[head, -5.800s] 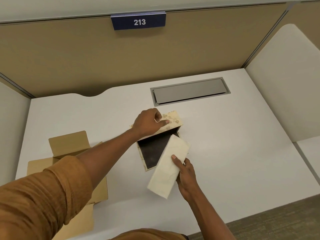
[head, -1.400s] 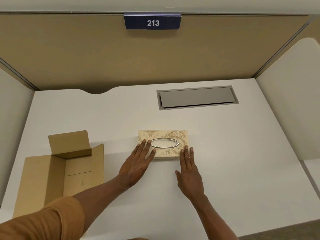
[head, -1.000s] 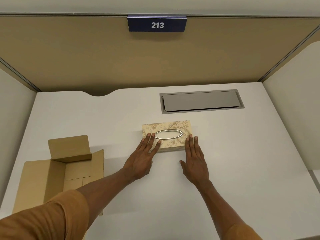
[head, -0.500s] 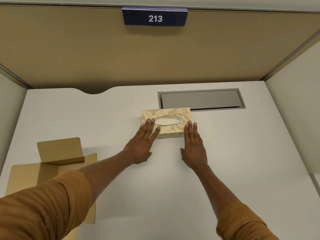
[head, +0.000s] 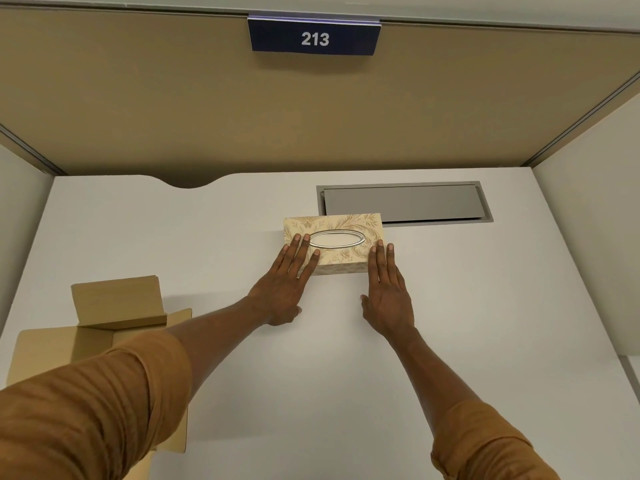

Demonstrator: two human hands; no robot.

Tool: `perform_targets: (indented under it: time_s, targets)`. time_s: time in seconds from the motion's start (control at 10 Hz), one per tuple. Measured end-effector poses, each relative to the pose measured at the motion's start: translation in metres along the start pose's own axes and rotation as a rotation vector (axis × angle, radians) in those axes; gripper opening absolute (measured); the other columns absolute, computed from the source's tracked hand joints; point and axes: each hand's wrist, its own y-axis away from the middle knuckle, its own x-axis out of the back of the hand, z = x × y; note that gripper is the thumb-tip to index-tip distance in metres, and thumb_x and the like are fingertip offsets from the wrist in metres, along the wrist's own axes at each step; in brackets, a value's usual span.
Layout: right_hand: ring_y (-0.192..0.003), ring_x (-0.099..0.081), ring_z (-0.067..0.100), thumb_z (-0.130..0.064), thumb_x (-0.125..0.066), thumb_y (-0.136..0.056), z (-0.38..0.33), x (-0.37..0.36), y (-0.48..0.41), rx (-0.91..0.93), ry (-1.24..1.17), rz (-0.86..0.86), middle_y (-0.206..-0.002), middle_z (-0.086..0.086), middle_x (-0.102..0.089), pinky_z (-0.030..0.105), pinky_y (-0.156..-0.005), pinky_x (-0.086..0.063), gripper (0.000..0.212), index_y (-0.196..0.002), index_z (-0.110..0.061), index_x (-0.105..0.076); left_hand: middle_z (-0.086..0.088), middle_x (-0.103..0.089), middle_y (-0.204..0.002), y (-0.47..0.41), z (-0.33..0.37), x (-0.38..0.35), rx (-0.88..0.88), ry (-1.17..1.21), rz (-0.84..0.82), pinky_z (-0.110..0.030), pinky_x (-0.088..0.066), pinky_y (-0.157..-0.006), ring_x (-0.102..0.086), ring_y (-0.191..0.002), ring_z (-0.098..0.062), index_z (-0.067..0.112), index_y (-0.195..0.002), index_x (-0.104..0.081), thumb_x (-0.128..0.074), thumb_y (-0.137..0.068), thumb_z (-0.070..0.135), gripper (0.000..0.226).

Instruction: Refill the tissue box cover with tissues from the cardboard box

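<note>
The tissue box cover (head: 346, 226), beige with a leaf pattern and a silver oval slot, stands right way up on the white desk (head: 346, 375), its far edge touching the grey hatch. My left hand (head: 284, 285) lies flat with its fingertips on the cover's left top. Flat on the desk, my right hand (head: 388, 292) touches the cover's right end with its fingertips. Neither hand grips anything. The open cardboard box (head: 104, 317) sits at the near left, partly hidden by my left sleeve; its inside is not visible.
A grey cable hatch (head: 405, 202) is set into the desk just behind the cover. Tan partition walls (head: 311, 109) close the back, with a "213" plate (head: 314, 38). White side panels (head: 588, 237) stand left and right.
The tissues that my right hand held went into the cover, which was then closed and set upright. Both flat hands have since slid it away from me, up to the hatch.
</note>
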Motion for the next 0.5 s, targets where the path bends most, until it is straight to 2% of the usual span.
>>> perform_targets:
  time_s: [0.3,0.5]
  targets:
    - [-0.169,0.009,0.034,-0.021,-0.063,-0.099,-0.002,0.007,0.000,-0.013,0.009,-0.035,-0.182,0.015,0.007,0.043,-0.137,-0.018,0.098,-0.171,-0.003,0.000,-0.028,0.028,-0.175,0.001,0.003,0.013,0.024,-0.016,-0.061,-0.054,0.000,-0.137,0.024,-0.164,-0.046,0.008,-0.169,0.017,-0.074,-0.089,0.052,0.129]
    - [-0.169,0.003,0.036,-0.016,-0.067,-0.096,-0.016,0.016,0.004,0.002,-0.031,0.060,-0.182,0.018,-0.001,0.046,-0.138,-0.018,0.097,-0.171,-0.001,-0.007,-0.028,0.021,-0.176,0.017,0.008,0.024,0.121,-0.013,0.016,-0.051,-0.001,-0.138,0.018,-0.166,-0.041,-0.003,-0.169,0.002,-0.071,-0.094,0.048,0.116]
